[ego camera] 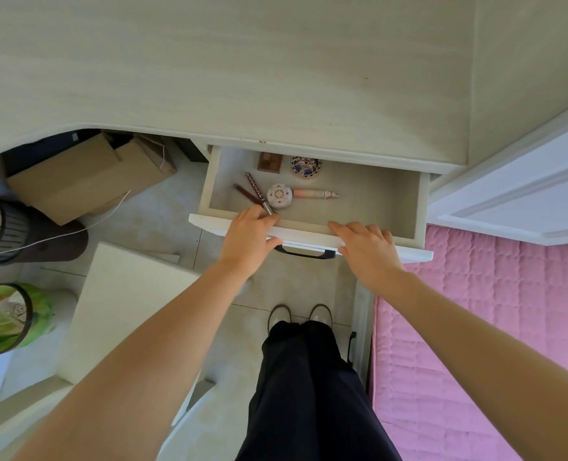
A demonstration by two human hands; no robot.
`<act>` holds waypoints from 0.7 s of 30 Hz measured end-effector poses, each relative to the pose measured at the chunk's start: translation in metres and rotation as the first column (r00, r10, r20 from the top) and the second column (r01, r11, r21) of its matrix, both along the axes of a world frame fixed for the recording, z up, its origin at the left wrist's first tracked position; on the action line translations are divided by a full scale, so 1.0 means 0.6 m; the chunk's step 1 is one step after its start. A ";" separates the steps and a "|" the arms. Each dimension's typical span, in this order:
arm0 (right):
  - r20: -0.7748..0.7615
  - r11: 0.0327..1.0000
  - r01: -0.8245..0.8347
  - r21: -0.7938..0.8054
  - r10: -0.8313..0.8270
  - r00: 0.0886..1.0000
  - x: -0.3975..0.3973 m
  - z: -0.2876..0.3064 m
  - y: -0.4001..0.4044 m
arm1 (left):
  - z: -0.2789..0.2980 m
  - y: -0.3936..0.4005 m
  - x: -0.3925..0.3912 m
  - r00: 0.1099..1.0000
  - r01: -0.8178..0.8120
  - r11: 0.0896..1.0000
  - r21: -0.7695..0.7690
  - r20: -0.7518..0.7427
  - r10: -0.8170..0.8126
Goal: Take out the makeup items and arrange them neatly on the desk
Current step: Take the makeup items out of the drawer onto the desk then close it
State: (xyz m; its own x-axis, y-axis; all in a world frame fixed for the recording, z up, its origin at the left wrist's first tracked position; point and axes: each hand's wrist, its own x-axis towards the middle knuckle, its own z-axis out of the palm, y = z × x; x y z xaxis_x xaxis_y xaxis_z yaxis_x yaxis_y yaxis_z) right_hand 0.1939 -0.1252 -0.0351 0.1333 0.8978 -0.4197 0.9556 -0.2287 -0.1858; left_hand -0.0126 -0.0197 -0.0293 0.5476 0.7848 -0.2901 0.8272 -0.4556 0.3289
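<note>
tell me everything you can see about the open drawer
The drawer is pulled out from under the pale wood-look desk. It looks like painted white wood with a beige floor and a dark handle on its front. Inside lie two slim pens, a round white compact, a pink tube, a patterned round case and a small brown box. The left hand reaches over the front edge and pinches a pen; the right hand rests flat on the front edge.
</note>
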 end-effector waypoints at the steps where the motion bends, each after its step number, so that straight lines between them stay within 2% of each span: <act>1: 0.007 1.000 0.000 -0.005 0.000 1.000 -0.006 0.000 -0.008 | -0.001 -0.007 -0.006 1.000 0.001 1.000 -0.002 0.002 -0.001; 5: 0.033 1.000 0.006 -0.003 -0.006 0.999 -0.031 -0.001 -0.040 | -0.006 -0.035 -0.028 1.000 0.005 1.000 0.003 0.017 -0.005; 11: 0.002 0.999 0.043 0.000 -0.043 0.999 -0.062 0.000 -0.084 | -0.027 -0.073 -0.066 0.993 -0.029 0.999 0.032 0.118 0.025; 21: -0.037 0.982 0.101 0.160 -0.097 0.995 -0.129 -0.018 -0.183 | -0.041 -0.140 -0.129 0.986 0.023 0.999 0.031 0.162 -0.028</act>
